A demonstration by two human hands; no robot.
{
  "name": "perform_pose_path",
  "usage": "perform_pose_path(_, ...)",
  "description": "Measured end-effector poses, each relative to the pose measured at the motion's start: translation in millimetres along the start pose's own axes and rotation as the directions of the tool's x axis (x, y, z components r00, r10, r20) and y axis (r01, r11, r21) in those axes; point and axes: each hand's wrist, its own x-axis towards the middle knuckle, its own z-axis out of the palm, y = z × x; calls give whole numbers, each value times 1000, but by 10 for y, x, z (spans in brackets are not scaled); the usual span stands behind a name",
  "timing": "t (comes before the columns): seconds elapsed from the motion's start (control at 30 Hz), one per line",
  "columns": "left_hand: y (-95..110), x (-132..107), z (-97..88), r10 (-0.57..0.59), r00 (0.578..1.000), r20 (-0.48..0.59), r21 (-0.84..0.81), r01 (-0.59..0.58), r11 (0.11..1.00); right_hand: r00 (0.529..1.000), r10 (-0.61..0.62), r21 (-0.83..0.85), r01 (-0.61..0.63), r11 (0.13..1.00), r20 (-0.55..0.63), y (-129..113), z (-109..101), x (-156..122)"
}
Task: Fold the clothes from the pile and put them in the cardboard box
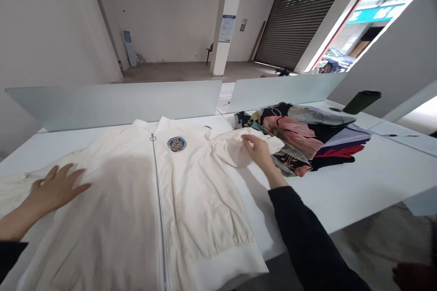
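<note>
A cream zip-up jacket (126,200) lies front side up across the table, its zipper closed and a round blue badge (176,144) on the chest. My left hand (58,188) rests with spread fingers on the jacket's side near the sleeve at the left. At the other side, my right hand (256,149) pinches the jacket's sleeve (235,148) near its cuff, thumb and fingers closed on the cloth. The sleeve's end reaches the pile of folded clothes. The jacket's hem hangs over the table's front edge.
A pile of folded clothes (300,132), floral on top, stands at the right on the white table (358,191). Behind it is a dark green roll (362,102). Frosted partitions (136,102) line the table's back edge.
</note>
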Motion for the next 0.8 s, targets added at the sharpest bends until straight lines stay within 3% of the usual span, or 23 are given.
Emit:
perform_pose_path(0.1,665,315,-381,151,987,-59,21,-150,989,984,165,-134,-173,976,-70,408,-3,126)
perform_pose_path(0.2,1501,687,-650,366,923,-122,-81,-377,923,970,239,-188,-245,951,-55,601,96,67)
perform_pose_path(0.33,2547,1189,-811,493,854,-166,-127,-514,848,952,293,-243,-305,921,-86,706,177,4)
perform_pose_path(0.47,3322,1555,-906,548,811,-206,-179,-582,793,923,345,-278,-381,882,-169,810,138,30)
perform_pose_path(0.57,3679,1731,-893,555,816,-165,-230,-579,782,927,354,-315,-374,872,-121,867,101,72)
perform_pose_path(0.67,3850,1855,-798,527,844,-96,-288,-530,797,938,343,-306,-343,888,-57,915,50,145)
perform_pose_path(0.73,3882,1911,-733,508,858,-75,-317,-504,804,926,362,-287,-377,881,-107,957,5,193)
perform_pose_path(0.8,3878,1940,-694,499,863,-75,-336,-493,802,893,384,-262,-438,860,-235,997,-29,218)
